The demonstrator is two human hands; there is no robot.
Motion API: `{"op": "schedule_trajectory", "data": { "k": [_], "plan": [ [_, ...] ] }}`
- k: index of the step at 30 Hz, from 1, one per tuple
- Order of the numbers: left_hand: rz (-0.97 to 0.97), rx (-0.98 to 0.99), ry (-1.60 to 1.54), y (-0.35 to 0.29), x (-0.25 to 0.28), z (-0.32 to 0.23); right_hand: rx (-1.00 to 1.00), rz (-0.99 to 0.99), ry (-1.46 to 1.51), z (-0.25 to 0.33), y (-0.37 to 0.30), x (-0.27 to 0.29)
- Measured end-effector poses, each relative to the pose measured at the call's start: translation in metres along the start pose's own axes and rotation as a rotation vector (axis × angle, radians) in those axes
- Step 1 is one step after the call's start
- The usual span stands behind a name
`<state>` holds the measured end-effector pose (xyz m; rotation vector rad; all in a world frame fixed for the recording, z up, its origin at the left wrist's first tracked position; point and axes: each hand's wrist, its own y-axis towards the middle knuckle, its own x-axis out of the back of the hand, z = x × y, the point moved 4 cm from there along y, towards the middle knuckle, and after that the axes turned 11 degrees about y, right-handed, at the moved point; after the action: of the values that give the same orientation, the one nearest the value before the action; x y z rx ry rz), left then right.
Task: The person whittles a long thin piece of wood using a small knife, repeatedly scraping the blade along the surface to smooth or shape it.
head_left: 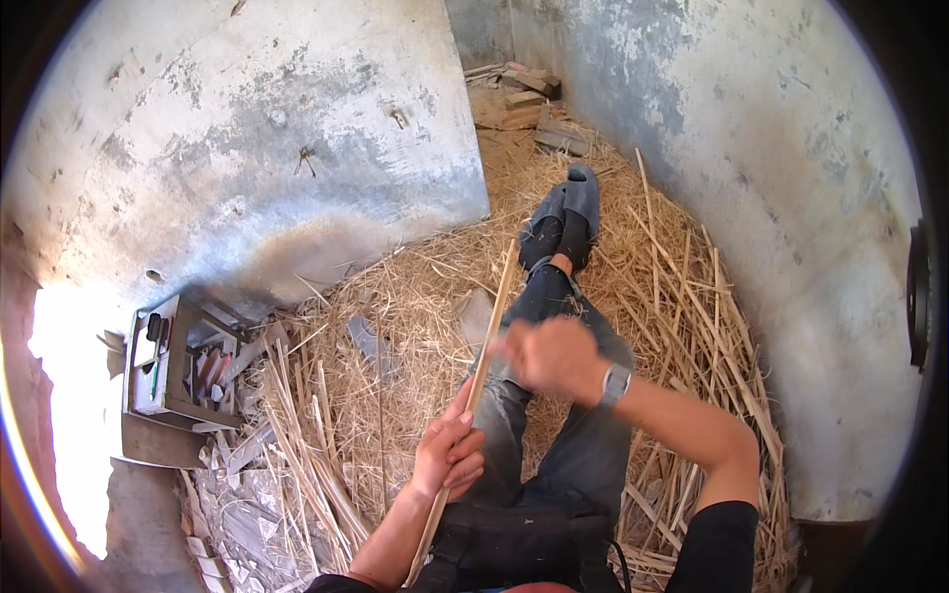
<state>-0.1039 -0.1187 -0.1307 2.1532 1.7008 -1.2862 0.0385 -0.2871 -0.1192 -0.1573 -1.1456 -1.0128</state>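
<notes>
A long, pale bamboo or wooden strip (pixel 497 316) slants up from my lap past my knees. My left hand (pixel 450 455) is wrapped round its lower part, thumb along the strip. Over my right knee, my right hand (pixel 556 358) is closed like a fist and slightly smeared by motion, its knuckles close to the strip's right side. What it holds is hidden; a thin, dark bluish edge shows by the strip just left of it. My outstretched legs (pixel 504 425) lie under both hands, crossed at the ankles.
Pale shavings (pixel 425 296) cover the floor. Split strips lie in a bundle (pixel 316 445) at left and along the right wall (pixel 791 198). A small wooden stool-like box (pixel 178 395) holding odds and ends stands at far left. Bricks (pixel 529 84) are heaped at the back.
</notes>
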Motion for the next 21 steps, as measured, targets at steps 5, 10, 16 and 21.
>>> {"op": "schedule_trajectory", "data": {
  "k": [5,10,16,21],
  "plan": [
    [0.076,0.023,-0.046,-0.007,0.005,0.009,-0.179,-0.004,-0.082,-0.032,0.012,0.016],
    [0.093,0.051,-0.238,-0.004,0.009,0.005,0.032,0.102,-0.096,0.019,-0.015,-0.001],
    [0.179,0.023,-0.229,-0.010,0.006,0.006,-0.245,-0.193,-0.150,-0.053,0.014,0.046],
    [0.189,0.048,-0.160,-0.011,-0.002,0.006,-0.048,-0.037,-0.032,0.002,-0.020,0.025]
  ]
}}
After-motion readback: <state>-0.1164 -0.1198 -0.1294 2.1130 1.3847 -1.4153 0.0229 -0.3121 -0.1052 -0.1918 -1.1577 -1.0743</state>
